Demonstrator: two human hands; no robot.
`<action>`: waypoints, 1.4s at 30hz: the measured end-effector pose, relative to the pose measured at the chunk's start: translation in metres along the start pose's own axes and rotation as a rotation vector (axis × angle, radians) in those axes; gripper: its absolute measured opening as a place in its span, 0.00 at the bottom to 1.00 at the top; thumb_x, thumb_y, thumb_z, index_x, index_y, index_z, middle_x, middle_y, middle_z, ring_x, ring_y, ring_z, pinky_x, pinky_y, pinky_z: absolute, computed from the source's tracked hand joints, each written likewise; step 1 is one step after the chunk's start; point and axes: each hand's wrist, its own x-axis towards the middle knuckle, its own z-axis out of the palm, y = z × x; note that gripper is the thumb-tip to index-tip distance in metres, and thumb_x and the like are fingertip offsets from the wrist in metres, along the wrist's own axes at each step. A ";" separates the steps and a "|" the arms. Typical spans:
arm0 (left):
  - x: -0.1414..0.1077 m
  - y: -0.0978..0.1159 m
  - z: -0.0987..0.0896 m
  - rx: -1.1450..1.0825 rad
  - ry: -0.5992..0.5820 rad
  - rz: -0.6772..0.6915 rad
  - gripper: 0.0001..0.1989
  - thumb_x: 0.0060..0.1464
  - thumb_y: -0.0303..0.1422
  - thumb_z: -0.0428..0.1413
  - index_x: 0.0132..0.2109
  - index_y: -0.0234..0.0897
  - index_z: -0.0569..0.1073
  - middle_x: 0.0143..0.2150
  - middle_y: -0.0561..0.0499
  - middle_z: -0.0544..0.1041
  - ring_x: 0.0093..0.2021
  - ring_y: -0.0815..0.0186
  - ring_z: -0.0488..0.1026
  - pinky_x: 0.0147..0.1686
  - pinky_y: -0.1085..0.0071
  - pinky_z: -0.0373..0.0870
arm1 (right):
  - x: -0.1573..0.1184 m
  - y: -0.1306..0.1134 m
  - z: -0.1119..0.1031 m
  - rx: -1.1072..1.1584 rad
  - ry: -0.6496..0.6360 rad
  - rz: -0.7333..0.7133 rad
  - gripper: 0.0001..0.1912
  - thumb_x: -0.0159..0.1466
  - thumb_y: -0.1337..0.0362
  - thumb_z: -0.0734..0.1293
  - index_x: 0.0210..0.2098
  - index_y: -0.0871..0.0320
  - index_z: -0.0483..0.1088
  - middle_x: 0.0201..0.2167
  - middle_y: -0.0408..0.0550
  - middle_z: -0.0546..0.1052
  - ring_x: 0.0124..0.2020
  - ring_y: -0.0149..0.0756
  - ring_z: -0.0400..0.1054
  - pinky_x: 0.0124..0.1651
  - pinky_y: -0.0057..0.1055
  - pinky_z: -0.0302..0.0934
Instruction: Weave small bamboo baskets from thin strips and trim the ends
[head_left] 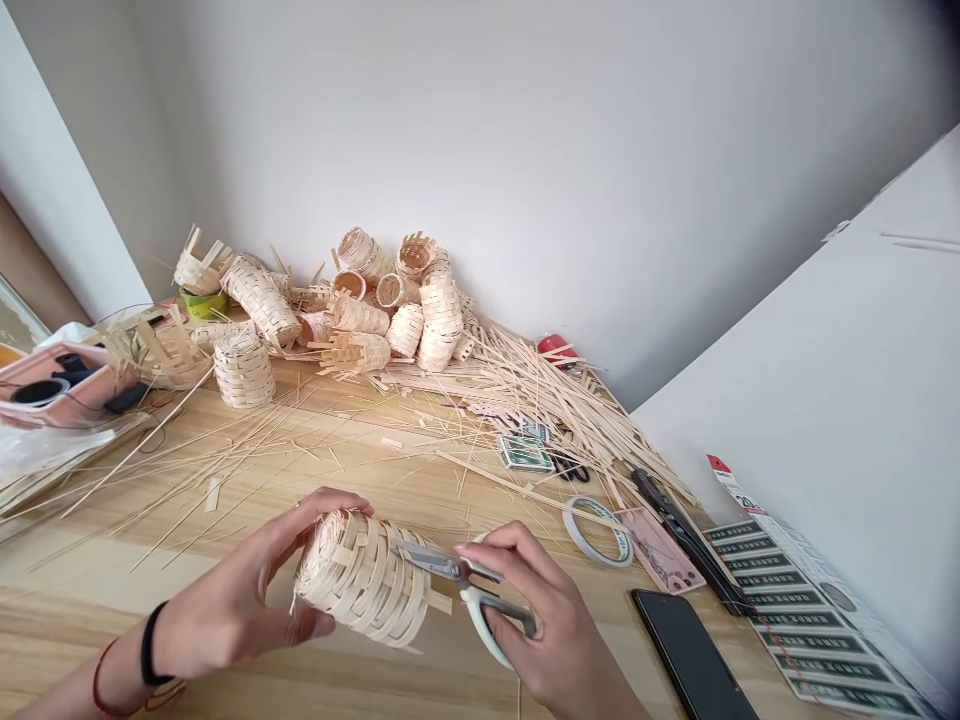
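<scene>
A small woven basket (pixel 364 578) of pale strips lies on its side above the wooden table (pixel 82 590). My left hand (pixel 247 585) grips its closed end, thumb below and fingers over the top. White-handled scissors (pixel 489 597) are in my right hand (pixel 544 610), with thumb and fingers in the loops. Their blades lie against the upper side of the weave, near the open rim. One loose strip end sticks out of the rim toward the scissors.
Woven baskets (pixel 439 315) are piled against the wall, with long loose strips (pixel 555 400) beside them. A pink tray (pixel 82 400) stands at left. On the right are a tape roll (pixel 581 525), a black cutter (pixel 675 530), a phone (pixel 694 655) and a blade sheet (pixel 810 625).
</scene>
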 end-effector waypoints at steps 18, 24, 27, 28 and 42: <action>0.001 0.001 0.001 -0.053 0.003 0.000 0.34 0.57 0.40 0.66 0.68 0.54 0.62 0.69 0.45 0.61 0.68 0.43 0.62 0.67 0.46 0.59 | 0.000 0.001 0.008 -0.008 0.067 0.021 0.23 0.69 0.75 0.60 0.57 0.49 0.74 0.38 0.47 0.69 0.38 0.33 0.73 0.43 0.25 0.73; -0.003 -0.003 0.001 -0.061 -0.007 -0.017 0.39 0.57 0.39 0.66 0.70 0.52 0.58 0.72 0.43 0.61 0.72 0.42 0.58 0.69 0.47 0.56 | 0.002 -0.002 0.006 0.062 0.114 0.051 0.18 0.69 0.71 0.64 0.55 0.50 0.73 0.43 0.49 0.70 0.41 0.35 0.74 0.42 0.25 0.75; -0.004 -0.005 0.001 -0.058 -0.039 -0.033 0.42 0.55 0.38 0.67 0.71 0.51 0.58 0.70 0.42 0.63 0.70 0.40 0.60 0.68 0.45 0.57 | 0.000 -0.009 0.005 0.080 0.048 0.057 0.20 0.66 0.72 0.66 0.55 0.50 0.72 0.45 0.50 0.71 0.44 0.38 0.73 0.46 0.29 0.75; -0.004 -0.005 0.001 -0.058 -0.057 -0.025 0.42 0.54 0.38 0.68 0.71 0.50 0.59 0.69 0.42 0.64 0.69 0.40 0.62 0.67 0.45 0.59 | -0.001 -0.011 0.005 0.086 0.023 0.058 0.22 0.64 0.73 0.65 0.55 0.49 0.72 0.45 0.50 0.71 0.45 0.39 0.73 0.47 0.29 0.75; 0.001 0.004 0.004 0.007 0.007 0.021 0.33 0.59 0.36 0.60 0.67 0.52 0.55 0.61 0.48 0.67 0.60 0.50 0.69 0.57 0.58 0.68 | 0.002 0.005 0.009 -0.030 0.184 0.166 0.15 0.71 0.66 0.65 0.55 0.51 0.74 0.46 0.51 0.72 0.44 0.38 0.75 0.45 0.29 0.73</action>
